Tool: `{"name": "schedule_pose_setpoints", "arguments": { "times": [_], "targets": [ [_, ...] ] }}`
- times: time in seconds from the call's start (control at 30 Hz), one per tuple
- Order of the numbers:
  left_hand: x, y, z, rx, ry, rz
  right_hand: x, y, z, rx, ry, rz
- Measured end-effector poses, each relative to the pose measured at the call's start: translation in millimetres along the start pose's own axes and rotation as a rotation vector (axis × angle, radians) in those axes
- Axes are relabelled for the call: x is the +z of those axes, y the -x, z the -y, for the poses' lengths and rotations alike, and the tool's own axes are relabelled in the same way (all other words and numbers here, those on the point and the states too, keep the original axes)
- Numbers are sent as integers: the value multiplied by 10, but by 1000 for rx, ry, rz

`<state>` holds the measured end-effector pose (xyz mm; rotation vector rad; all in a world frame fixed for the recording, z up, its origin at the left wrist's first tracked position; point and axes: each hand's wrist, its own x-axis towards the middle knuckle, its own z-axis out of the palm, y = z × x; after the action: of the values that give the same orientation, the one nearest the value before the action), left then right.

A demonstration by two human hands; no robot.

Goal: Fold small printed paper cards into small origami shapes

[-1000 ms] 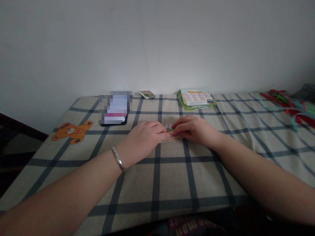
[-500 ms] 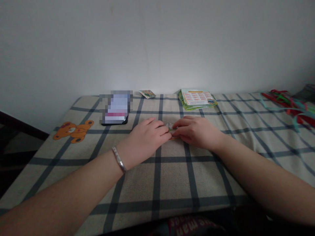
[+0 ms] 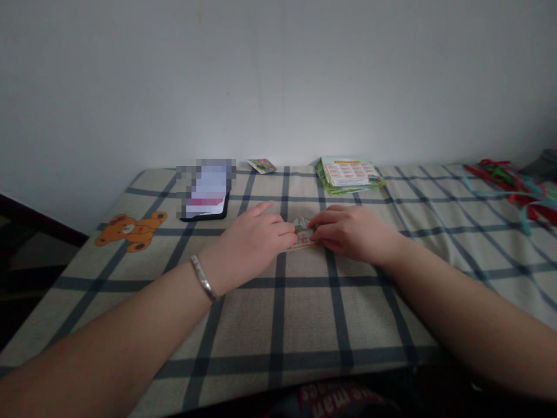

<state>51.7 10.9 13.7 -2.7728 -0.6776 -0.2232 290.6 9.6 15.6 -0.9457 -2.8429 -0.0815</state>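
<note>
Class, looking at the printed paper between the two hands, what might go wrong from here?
The printed paper is partly covered by the left hand and right hand, so a small slip could go unnoticed. The tablecloth is rumpled to the right, so paper shifted that way might not lie flat.

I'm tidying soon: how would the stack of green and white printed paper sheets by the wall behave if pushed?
The paper stack might slide apart, since its edges are uneven. Those edges look thin, so it may bend easily. Lying flat, it seems unlikely to roll.
</note>
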Motion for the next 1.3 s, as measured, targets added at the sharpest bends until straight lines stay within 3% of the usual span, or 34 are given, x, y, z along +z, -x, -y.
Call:
{"name": "schedule_pose_setpoints", "arguments": {
  "times": [0.3, 0.6, 1.0, 1.3],
  "targets": [
    [-55, 52, 44, -15, 51, 30, -6, 69, -79, 48, -47, -8],
    [-134, 61, -15, -41, -15, 146, -42, 103, -115, 93, -16, -1],
    [-159, 117, 89, -78, 86, 106, -178, 138, -83, 149, 11, 65],
    [-141, 127, 136, -97, 201, 152, -182, 154, -119, 179, 2, 89]
  ]
}}
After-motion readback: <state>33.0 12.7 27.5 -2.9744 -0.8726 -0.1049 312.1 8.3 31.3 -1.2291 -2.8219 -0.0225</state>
